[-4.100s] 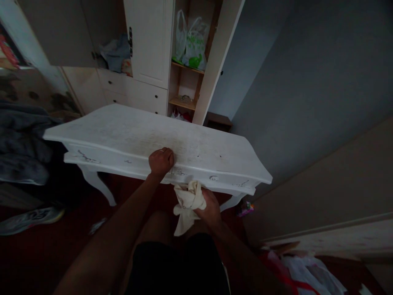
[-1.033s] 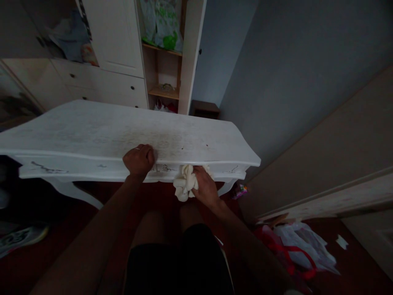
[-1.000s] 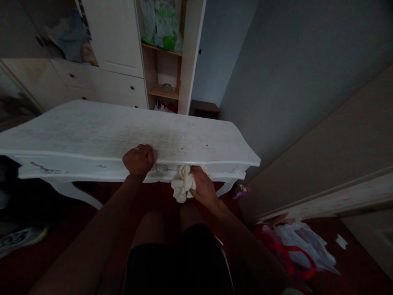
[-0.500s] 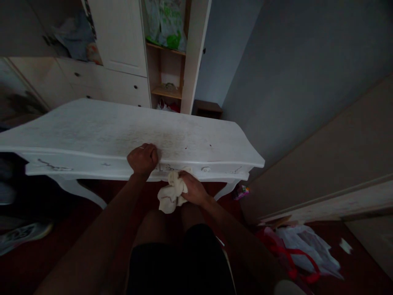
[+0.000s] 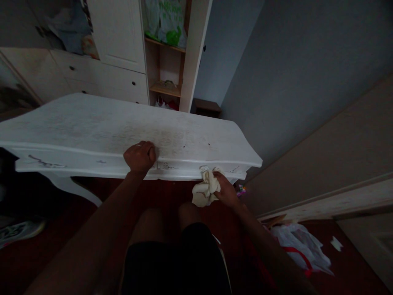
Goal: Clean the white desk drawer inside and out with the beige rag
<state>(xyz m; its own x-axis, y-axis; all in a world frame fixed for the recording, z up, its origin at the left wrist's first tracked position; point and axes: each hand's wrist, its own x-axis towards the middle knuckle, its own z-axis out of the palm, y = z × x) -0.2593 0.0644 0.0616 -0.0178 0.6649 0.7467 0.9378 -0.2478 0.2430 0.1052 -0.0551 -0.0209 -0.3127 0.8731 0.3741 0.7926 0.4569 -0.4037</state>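
Observation:
A white table (image 5: 196, 131) with carved drawer fronts stands before me, its top marked with grey-brown smudges. At its front edge, left of the middle, my left hand (image 5: 140, 157) is closed in a fist against the table. The inside of that fist is hidden. My right hand (image 5: 227, 189) grips a crumpled cream cloth (image 5: 204, 190) at the right drawer front, close to the drawer knob. Part of the cloth touches the drawer front, and the rest hangs below the table's lower edge.
Behind the table is a white cupboard (image 5: 118, 35) with an open door and plastic bags (image 5: 167, 20) on a shelf. A grey wall (image 5: 294, 82) runs along the right. On the red floor lie a white plastic bag (image 5: 301, 243) and a shoe (image 5: 21, 233).
My right hand has moved right along the drawer front with the cloth, from near the middle to the right knob. My left fist stays at the table edge. The view has shifted slightly.

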